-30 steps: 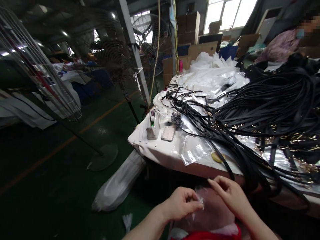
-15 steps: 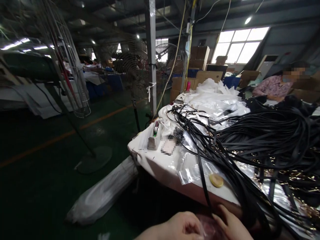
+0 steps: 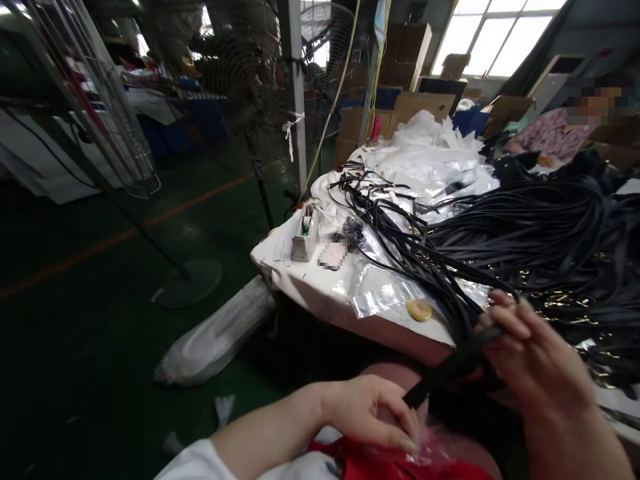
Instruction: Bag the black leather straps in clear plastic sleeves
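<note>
My right hand (image 3: 537, 357) is closed round a black strap (image 3: 453, 367) that runs down from the big tangle of black straps (image 3: 540, 233) on the table. My left hand (image 3: 373, 410) sits low at the bottom middle, fingers pinched on a small clear plastic bag (image 3: 425, 450) over my lap, close to the strap's lower end. The bag is thin and hard to see against the red cloth (image 3: 400, 463) beneath it.
The white-covered table (image 3: 320, 297) carries clear plastic bags (image 3: 380, 297), a tape dispenser (image 3: 304, 239), a small yellow disc (image 3: 419, 310) and white bags at the back. Standing fans and a pillar are on the left over a green floor. Another person (image 3: 560, 130) sits at far right.
My right hand has risen from the bag at my lap and taken hold of a black strap. My left hand stays low on the bag. The view has tipped down again.
</note>
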The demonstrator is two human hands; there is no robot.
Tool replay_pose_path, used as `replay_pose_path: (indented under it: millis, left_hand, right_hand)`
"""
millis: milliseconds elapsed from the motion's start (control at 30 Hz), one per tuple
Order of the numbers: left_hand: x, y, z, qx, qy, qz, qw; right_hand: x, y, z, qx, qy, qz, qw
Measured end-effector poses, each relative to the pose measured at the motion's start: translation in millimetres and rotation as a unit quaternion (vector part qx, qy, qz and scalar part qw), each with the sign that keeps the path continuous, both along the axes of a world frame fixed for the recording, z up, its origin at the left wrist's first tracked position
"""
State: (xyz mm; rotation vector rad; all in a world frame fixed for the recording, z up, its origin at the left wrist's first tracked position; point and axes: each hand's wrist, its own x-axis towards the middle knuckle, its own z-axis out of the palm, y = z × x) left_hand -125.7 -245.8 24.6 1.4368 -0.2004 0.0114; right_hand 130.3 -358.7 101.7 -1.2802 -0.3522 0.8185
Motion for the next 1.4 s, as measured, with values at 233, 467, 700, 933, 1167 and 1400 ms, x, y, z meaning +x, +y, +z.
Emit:
replay_pose_path:
  millis: [233, 467, 700, 933, 1167, 1400]
  left_hand:
    - [-4.6, 9.2, -6.0, 0.030, 0.044, 0.165, 0.985]
    - [-7.4, 11.5, -12.7, 0.068, 0.026, 0.122, 0.990]
    - [-5.2, 9.7, -16.1, 0.110, 0.059, 0.192, 0.973]
    - [-9.3, 26.5, -21.7, 0.225, 0.043, 0.300, 0.926]
    - [-9.1, 28.7, -31.0, 0.326, 0.056, 0.294, 0.897]
    - [-2.2, 24.7, -23.6, 0.322, 0.024, 0.222, 0.920]
  right_hand:
    - [-41.1, 4.5, -41.6, -0.089, 0.036, 0.086, 0.992]
    - [-60.9, 11.1, -67.3, -0.084, 0.038, 0.037, 0.995]
    - [-59.9, 5.0, -73.9, -0.103, -0.044, 0.043, 0.993]
    - [-69.1, -17.9, -74.9, -0.114, -0.145, 0.008, 0.983]
    - [-68.8, -22.5, -52.6, -0.059, -0.155, -0.050, 0.985]
    - [-76.3, -20.1, -75.5, -0.079, -0.088, 0.048, 0.992]
